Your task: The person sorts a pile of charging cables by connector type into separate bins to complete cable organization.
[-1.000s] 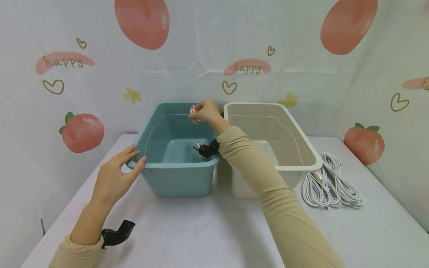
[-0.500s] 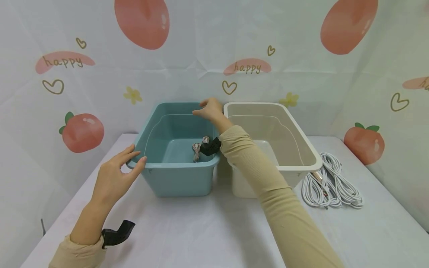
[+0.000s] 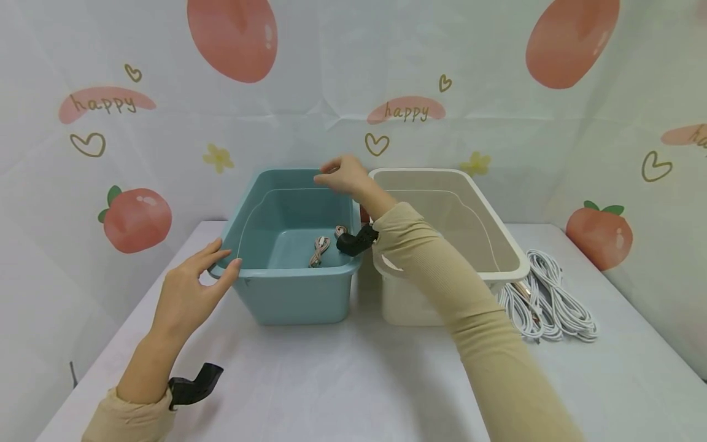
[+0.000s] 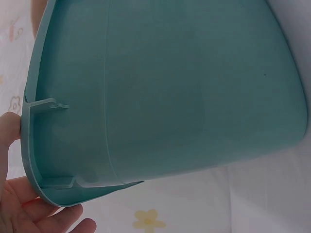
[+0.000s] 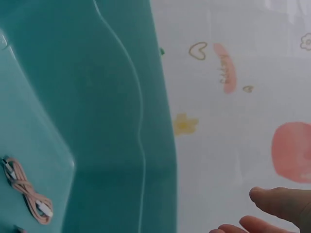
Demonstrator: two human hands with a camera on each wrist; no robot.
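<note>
My left hand [image 3: 185, 294] grips the front left corner of a teal plastic bin [image 3: 293, 294], thumb at the front rim and fingers round the side. The left wrist view shows that thumb and those fingertips against the rim. My right hand [image 3: 345, 175] hangs over the bin's far right corner, fingers relaxed and nothing between them. On the bin's floor lies a pink coiled charging cable [image 3: 319, 250] with white plugs, also plain in the right wrist view. Another pink coiled cable [image 3: 340, 231] lies nearer the right wall, partly hidden by the black wrist mount.
A beige bin [image 3: 491, 276] stands right of the teal one, partly hidden by my right sleeve. Beyond it, several white cable coils [image 3: 560, 301] lie on the white tabletop [image 3: 309, 387]. A printed cloth backdrop [image 3: 309, 116] rises behind both bins.
The pink cable in my right hand was let go and dropped into the teal bin. The right hand then rose slightly and its forearm shifted right. The left hand stayed put.
</note>
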